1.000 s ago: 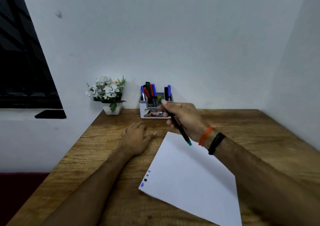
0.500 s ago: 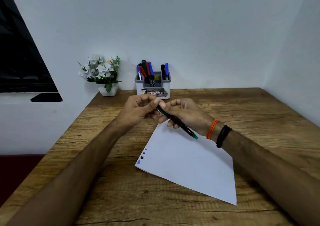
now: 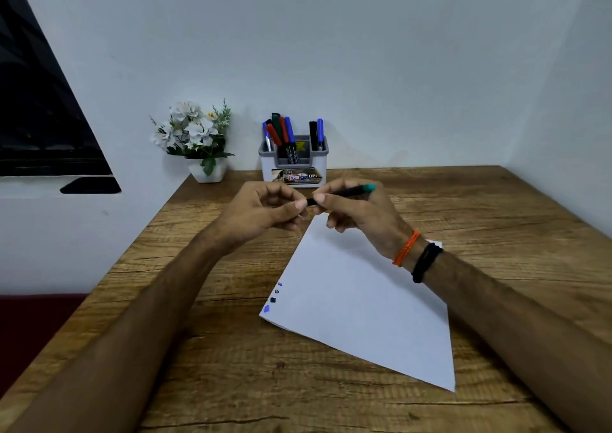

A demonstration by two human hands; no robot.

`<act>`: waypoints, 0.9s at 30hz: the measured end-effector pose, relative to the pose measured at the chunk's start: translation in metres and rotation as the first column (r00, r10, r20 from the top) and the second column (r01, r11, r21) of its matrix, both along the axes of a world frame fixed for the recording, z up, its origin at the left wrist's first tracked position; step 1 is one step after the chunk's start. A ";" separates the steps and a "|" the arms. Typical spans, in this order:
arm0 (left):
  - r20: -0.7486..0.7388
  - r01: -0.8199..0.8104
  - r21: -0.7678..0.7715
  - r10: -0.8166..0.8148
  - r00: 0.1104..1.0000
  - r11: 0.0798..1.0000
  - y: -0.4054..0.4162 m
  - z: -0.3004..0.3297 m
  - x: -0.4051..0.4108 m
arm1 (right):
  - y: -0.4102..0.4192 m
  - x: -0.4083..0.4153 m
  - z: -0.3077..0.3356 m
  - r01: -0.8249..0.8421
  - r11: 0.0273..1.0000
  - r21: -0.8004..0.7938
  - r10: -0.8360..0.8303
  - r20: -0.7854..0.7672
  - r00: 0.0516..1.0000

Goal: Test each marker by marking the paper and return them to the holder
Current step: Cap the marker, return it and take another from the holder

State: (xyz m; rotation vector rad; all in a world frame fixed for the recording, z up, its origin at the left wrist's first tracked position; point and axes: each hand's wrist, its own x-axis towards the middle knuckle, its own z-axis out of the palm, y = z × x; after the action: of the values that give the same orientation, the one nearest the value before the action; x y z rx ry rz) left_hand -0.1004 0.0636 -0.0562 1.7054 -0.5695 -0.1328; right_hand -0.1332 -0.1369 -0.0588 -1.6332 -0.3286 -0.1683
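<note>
Above the far corner of the white paper (image 3: 361,303), my right hand (image 3: 357,215) grips a black marker with a teal end (image 3: 347,191), lying nearly level. My left hand (image 3: 265,210) pinches the marker's near end between thumb and fingers; that end is hidden inside the fingers. Several small blue and dark test marks (image 3: 272,298) sit along the paper's left edge. The grey and white holder (image 3: 293,167) stands at the back of the table against the wall, with several red, blue, green and black markers (image 3: 283,132) upright in it.
A small white pot of white flowers (image 3: 198,141) stands left of the holder. The wooden table (image 3: 496,220) meets white walls at the back and right. A dark window (image 3: 36,114) is on the left.
My left hand rose from the table and took the marker's near end. The marker swung from slanting down over the paper to almost level, its teal end now pointing right. The camera tilted down.
</note>
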 end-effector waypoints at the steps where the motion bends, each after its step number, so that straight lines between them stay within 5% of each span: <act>1: 0.038 0.030 0.058 -0.032 0.999 0.998 -0.001 0.001 -0.002 | 0.000 -0.001 -0.001 -0.002 0.999 -0.036 0.003 0.011 1.000; 12: 0.320 0.008 0.437 -0.164 0.933 0.900 -0.011 -0.002 -0.011 | 0.001 0.002 -0.008 -0.110 0.993 -0.043 0.109 -0.022 0.994; 27: 0.345 0.053 0.411 -0.210 0.915 0.910 -0.012 -0.004 -0.005 | 0.003 0.006 -0.013 -0.217 0.971 0.101 0.219 -0.014 0.976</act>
State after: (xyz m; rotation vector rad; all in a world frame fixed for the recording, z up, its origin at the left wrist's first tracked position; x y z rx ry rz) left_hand -0.1059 0.0519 -0.0602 2.1038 -1.0085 -0.0079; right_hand -0.1270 -0.1338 -0.0714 -1.4885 -0.4709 0.0026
